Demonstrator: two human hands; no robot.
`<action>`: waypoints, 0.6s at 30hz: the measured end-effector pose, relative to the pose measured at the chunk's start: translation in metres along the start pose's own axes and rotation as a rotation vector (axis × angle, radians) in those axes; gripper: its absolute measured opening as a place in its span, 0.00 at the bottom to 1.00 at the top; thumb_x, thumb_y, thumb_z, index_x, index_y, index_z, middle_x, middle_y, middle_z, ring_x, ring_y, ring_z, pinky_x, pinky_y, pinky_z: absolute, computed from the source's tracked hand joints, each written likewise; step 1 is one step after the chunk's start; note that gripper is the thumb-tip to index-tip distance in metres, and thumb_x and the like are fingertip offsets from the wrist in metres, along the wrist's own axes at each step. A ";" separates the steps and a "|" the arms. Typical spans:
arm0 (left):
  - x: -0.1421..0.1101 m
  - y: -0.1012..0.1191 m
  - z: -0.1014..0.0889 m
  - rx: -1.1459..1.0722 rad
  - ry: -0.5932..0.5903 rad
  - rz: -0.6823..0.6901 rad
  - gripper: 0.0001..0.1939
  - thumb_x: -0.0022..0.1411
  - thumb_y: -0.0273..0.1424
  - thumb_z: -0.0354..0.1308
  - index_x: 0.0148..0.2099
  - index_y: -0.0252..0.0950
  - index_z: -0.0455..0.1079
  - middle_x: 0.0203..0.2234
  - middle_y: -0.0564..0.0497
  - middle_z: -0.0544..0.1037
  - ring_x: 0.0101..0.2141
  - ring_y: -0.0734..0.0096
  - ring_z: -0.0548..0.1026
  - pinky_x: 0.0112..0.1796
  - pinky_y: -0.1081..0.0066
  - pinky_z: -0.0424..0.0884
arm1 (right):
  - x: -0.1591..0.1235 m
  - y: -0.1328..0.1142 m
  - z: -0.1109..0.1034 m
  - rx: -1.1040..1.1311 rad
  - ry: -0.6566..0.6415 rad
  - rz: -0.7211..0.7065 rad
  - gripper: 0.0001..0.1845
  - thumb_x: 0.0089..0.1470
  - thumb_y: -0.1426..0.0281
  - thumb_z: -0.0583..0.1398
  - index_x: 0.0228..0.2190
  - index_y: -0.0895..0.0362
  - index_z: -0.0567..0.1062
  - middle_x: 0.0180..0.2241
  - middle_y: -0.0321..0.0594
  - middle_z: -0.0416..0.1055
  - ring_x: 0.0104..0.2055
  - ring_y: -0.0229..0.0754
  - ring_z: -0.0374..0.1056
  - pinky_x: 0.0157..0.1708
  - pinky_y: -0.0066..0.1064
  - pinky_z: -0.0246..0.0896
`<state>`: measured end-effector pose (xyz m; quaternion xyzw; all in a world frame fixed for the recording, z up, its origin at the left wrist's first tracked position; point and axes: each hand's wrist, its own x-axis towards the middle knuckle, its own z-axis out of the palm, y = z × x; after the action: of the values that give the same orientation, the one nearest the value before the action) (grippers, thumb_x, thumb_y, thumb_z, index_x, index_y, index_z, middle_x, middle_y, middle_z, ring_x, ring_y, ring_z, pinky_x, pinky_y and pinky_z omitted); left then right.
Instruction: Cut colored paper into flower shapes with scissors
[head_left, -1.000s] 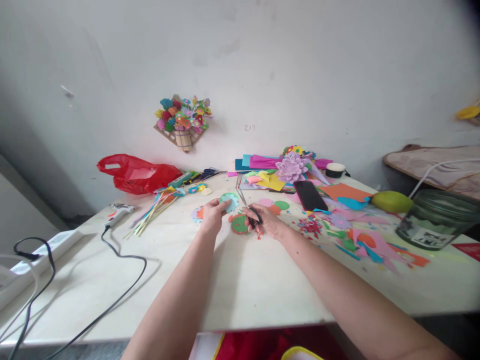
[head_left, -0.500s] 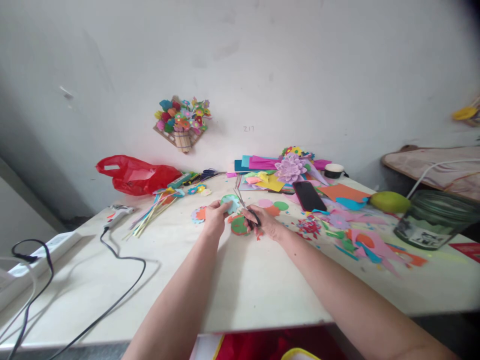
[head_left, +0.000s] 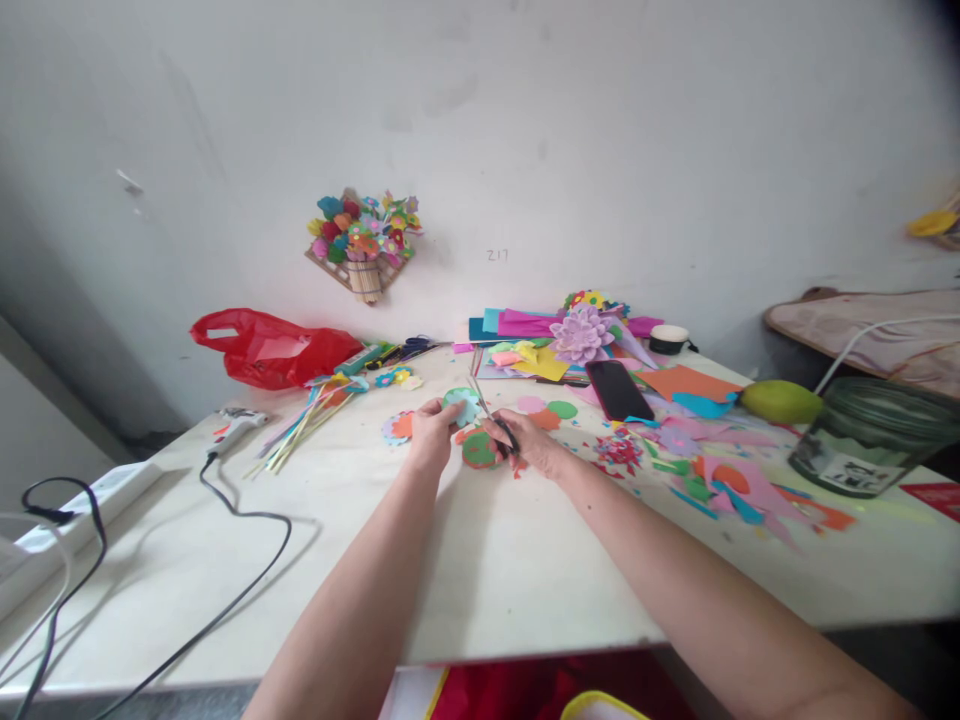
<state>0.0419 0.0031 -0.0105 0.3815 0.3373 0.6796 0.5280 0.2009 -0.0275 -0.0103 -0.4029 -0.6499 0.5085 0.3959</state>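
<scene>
Between thumb and fingers, my left hand [head_left: 432,432] pinches a light blue scalloped cutout [head_left: 466,404] with a green disc edge showing behind it. My right hand [head_left: 529,442] is closed round the dark handles of a pair of scissors [head_left: 510,436]. The blades point up and away, close beside the cutout's right edge. Beneath my hands a green disc on an orange-red piece [head_left: 478,450] lies on the table. To the left of my left hand are a lilac and an orange cutout [head_left: 400,428]. Pink and green discs [head_left: 561,410] lie beyond my right hand.
Foam scraps [head_left: 739,490] spread over the right side, near a phone [head_left: 619,392] and a glass jar [head_left: 862,440]. At left lie a glue gun [head_left: 238,428] with its black cord, a power strip [head_left: 90,505], thin sticks [head_left: 307,430] and a red plastic bag [head_left: 274,350].
Both hands stay in nearly the same place, still holding the cutout and the scissors. The scissor handles look slightly closer together now.
</scene>
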 end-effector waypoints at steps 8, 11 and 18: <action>-0.001 -0.002 0.001 0.006 -0.004 0.002 0.14 0.34 0.30 0.70 0.21 0.33 0.67 0.17 0.52 0.74 0.20 0.73 0.71 0.28 0.71 0.69 | 0.000 0.000 0.000 0.002 -0.001 -0.003 0.22 0.49 0.50 0.59 0.30 0.57 0.67 0.19 0.30 0.64 0.14 0.28 0.58 0.09 0.18 0.49; 0.000 -0.003 0.001 0.004 -0.006 0.008 0.14 0.34 0.30 0.69 0.21 0.33 0.67 0.17 0.52 0.74 0.21 0.73 0.72 0.28 0.70 0.68 | 0.002 0.003 0.000 -0.001 -0.003 -0.014 0.23 0.49 0.49 0.59 0.30 0.57 0.67 0.19 0.30 0.65 0.15 0.29 0.59 0.09 0.18 0.49; 0.001 -0.004 0.000 0.004 -0.006 0.005 0.14 0.34 0.30 0.70 0.21 0.33 0.67 0.17 0.52 0.74 0.20 0.73 0.72 0.28 0.70 0.68 | 0.003 0.004 0.001 0.001 0.004 -0.017 0.22 0.50 0.49 0.58 0.30 0.57 0.67 0.18 0.29 0.64 0.14 0.29 0.58 0.09 0.18 0.48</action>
<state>0.0435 0.0048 -0.0134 0.3854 0.3360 0.6793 0.5265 0.1999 -0.0245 -0.0142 -0.3982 -0.6522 0.5047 0.4016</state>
